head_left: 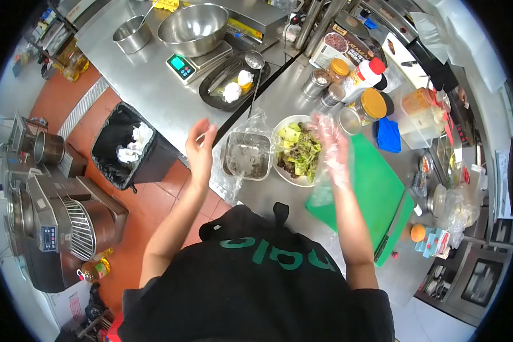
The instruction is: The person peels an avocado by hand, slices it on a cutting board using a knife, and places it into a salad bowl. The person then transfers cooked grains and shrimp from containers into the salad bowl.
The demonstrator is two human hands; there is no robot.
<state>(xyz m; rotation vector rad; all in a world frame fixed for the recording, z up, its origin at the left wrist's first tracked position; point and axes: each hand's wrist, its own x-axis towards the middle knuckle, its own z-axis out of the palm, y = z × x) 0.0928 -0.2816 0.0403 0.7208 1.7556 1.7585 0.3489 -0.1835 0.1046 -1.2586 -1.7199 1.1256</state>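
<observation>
My left hand (200, 147) is bare and raised left of the plastic-covered metal container (248, 157). Its fingers are loosely bent and apart, with nothing in them. A loose clear plastic glove covers my right hand (332, 142), slightly blurred beside the right rim of a white bowl (280, 171). Its fingers look extended, and I see nothing held in them; whether they touch the rim, I cannot tell. Torn green and dark lettuce (299, 149) fills the bowl. Clear film bunches over the metal container, which has dark bits inside.
A green cutting board (370, 182) carries a long knife (391, 225) on the right. Jars (373, 104) and a red-capped bottle (366, 74) stand behind. A scale (196, 64) bears a steel bowl (192, 28), near a black tray (211, 96). A lined bin (159, 162) stands left.
</observation>
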